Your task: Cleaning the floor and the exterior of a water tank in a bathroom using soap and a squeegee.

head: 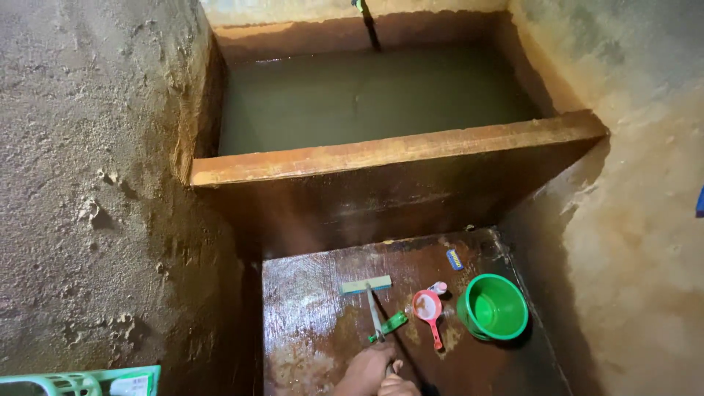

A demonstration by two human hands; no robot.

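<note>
My left hand [364, 371] and my right hand [400, 386] sit close together at the bottom edge, both closed around the grey handle [375, 312] of a long floor scrubber. Its pale green head [365, 284] rests flat on the wet brown floor [308, 323], ahead of my hands. A small green brush [389, 324] lies on the floor just right of the handle.
A pink dipper with a red handle [428, 308], a small pink-and-white bottle [438, 288], a green bucket [493, 306] and a small blue item [455, 259] sit to the right. A water-filled concrete tank [396, 150] stands beyond. Rough walls close both sides; a green basket [81, 381] is bottom left.
</note>
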